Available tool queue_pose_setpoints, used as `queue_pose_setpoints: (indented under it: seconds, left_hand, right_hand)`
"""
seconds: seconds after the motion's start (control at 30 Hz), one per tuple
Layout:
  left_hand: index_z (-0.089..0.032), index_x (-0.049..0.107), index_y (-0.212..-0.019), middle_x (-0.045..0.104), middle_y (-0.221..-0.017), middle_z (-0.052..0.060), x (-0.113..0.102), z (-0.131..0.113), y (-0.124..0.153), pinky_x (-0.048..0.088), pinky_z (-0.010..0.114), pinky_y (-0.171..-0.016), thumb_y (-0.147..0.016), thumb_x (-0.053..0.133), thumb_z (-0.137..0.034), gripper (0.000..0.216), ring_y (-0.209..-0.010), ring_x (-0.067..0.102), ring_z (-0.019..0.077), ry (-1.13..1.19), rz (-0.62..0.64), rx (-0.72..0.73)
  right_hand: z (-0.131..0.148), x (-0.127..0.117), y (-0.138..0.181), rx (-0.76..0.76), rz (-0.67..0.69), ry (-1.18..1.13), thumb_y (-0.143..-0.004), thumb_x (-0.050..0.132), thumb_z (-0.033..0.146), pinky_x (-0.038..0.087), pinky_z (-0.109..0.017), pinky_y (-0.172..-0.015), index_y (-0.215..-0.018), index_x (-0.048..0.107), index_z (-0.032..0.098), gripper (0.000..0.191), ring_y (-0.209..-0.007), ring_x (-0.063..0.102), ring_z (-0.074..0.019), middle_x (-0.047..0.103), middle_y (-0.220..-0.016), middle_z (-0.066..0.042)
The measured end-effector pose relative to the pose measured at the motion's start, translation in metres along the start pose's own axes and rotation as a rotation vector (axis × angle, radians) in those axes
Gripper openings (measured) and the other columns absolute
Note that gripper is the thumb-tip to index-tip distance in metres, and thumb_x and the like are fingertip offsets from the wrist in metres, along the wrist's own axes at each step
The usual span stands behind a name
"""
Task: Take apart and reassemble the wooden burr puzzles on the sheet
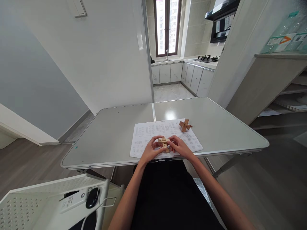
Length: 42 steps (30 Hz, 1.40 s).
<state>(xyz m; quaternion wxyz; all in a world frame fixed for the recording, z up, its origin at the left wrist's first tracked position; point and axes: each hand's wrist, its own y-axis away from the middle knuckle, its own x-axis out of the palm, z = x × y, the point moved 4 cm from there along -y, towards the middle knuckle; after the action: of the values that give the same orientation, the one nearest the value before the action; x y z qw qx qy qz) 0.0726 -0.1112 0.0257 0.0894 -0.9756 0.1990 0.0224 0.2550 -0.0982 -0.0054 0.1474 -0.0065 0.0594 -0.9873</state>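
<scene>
Light wooden puzzle pieces (164,144), fitted crosswise into one small block, sit between my two hands near the table's front edge. My left hand (153,149) is closed on the left side of the block, thumb in front and fingers behind. From the right, my right hand (178,146) grips the same block with thumb and fingertips. Under them lies a printed sheet (144,135) with rows of small line drawings. Beyond my right hand, a darker brown wooden puzzle (185,125) of interlocked pieces rests on the sheet's upper right part.
The pale folding table (115,134) has a metal rim and a seam down its middle. At lower left stands a white perforated basket (28,204) holding a black mouse (92,197), a white power strip (74,199) and a cable. Plastic bottles (285,35) stand on a shelf at right.
</scene>
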Motion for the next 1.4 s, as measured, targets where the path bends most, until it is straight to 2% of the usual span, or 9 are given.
queue_pose_setpoints:
  seconds: [0.17, 0.43, 0.63, 0.7, 0.77, 0.9, 1.1, 1.23, 1.4]
  left_hand:
    - [-0.027, 0.06, -0.134, 0.066, -0.129, 0.009, 0.0, -0.001, 0.0, 0.054, 0.041, -0.099, -0.083, 0.084, -0.034, 0.057, -0.108, 0.068, 0.0235, -0.005, 0.014, -0.012]
    - [-0.026, 0.06, -0.132, 0.062, -0.137, 0.009, 0.0, 0.001, 0.0, 0.054, 0.038, -0.097, -0.082, 0.084, -0.033, 0.056, -0.105, 0.068, 0.0211, 0.007, -0.011, -0.003]
    - [-0.024, 0.059, -0.133, 0.067, -0.129, 0.009, -0.003, 0.003, -0.001, 0.054, 0.04, -0.099, -0.083, 0.083, -0.035, 0.056, -0.106, 0.069, 0.0218, 0.024, -0.051, -0.029]
    - [-0.025, 0.06, -0.132, 0.067, -0.131, 0.009, -0.004, 0.004, -0.002, 0.054, 0.04, -0.101, -0.082, 0.084, -0.036, 0.057, -0.108, 0.069, 0.0224, 0.022, -0.088, -0.032]
    - [-0.025, 0.06, -0.132, 0.067, -0.132, 0.008, -0.006, 0.006, -0.003, 0.054, 0.041, -0.103, -0.081, 0.085, -0.036, 0.057, -0.11, 0.07, 0.0232, 0.018, -0.13, -0.029]
    - [-0.024, 0.061, -0.13, 0.07, -0.127, 0.008, -0.008, 0.01, -0.004, 0.054, 0.042, -0.103, -0.08, 0.086, -0.036, 0.058, -0.108, 0.071, 0.0227, 0.032, -0.178, -0.028]
    - [-0.023, 0.06, -0.131, 0.068, -0.131, 0.01, -0.009, 0.013, -0.003, 0.055, 0.042, -0.101, -0.08, 0.086, -0.035, 0.059, -0.107, 0.07, 0.0223, 0.048, -0.208, -0.021]
    - [-0.025, 0.062, -0.129, 0.065, -0.136, 0.009, -0.01, 0.013, -0.003, 0.056, 0.04, -0.1, -0.08, 0.086, -0.037, 0.056, -0.104, 0.07, 0.0202, 0.055, -0.226, -0.007]
    - [-0.024, 0.061, -0.129, 0.064, -0.138, 0.009, -0.011, 0.015, -0.004, 0.055, 0.04, -0.103, -0.08, 0.085, -0.037, 0.055, -0.104, 0.071, 0.0192, 0.082, -0.241, 0.009]
  right_hand:
    - [0.003, 0.0, 0.001, -0.012, 0.0, 0.0, -0.09, 0.066, 0.065, 0.048, -0.026, -0.05, -0.098, 0.058, 0.022, 0.044, -0.059, 0.058, -0.0135, 0.063, -0.079, 0.001]
    - [0.001, -0.001, 0.0, 0.008, -0.023, -0.011, -0.087, 0.067, 0.067, 0.048, -0.027, -0.05, -0.098, 0.06, 0.022, 0.046, -0.058, 0.06, -0.0142, 0.067, -0.08, 0.0]
    - [-0.003, -0.002, 0.0, -0.008, -0.052, -0.01, -0.09, 0.065, 0.065, 0.05, -0.029, -0.052, -0.108, 0.06, 0.023, 0.046, -0.058, 0.06, -0.0145, 0.068, -0.083, -0.001]
    - [-0.004, -0.003, 0.0, -0.024, -0.079, 0.035, -0.092, 0.063, 0.063, 0.053, -0.031, -0.056, -0.109, 0.061, 0.023, 0.043, -0.061, 0.062, -0.0167, 0.068, -0.082, -0.001]
    - [-0.004, -0.005, 0.0, -0.056, -0.143, 0.136, -0.094, 0.062, 0.06, 0.056, -0.036, -0.068, -0.105, 0.063, 0.024, 0.038, -0.072, 0.066, -0.0205, 0.07, -0.085, -0.003]
    - [-0.002, -0.005, 0.002, -0.153, -0.25, 0.367, -0.095, 0.061, 0.052, 0.056, -0.043, -0.085, -0.101, 0.066, 0.025, 0.028, -0.091, 0.068, -0.0258, 0.071, -0.102, -0.007]
    - [0.001, 0.004, 0.004, -0.273, -0.177, 0.55, -0.091, 0.069, 0.044, 0.047, -0.051, -0.104, -0.116, 0.065, 0.027, 0.03, -0.122, 0.057, -0.0327, 0.066, -0.122, -0.01]
    - [0.002, 0.006, 0.005, -0.278, -0.06, 0.576, -0.086, 0.076, 0.045, 0.044, -0.054, -0.109, -0.128, 0.063, 0.03, 0.047, -0.129, 0.054, -0.0351, 0.065, -0.131, -0.009]
    - [0.001, 0.006, 0.003, -0.272, 0.048, 0.616, -0.079, 0.082, 0.046, 0.043, -0.056, -0.109, -0.132, 0.063, 0.029, 0.059, -0.131, 0.053, -0.0377, 0.065, -0.132, -0.01]
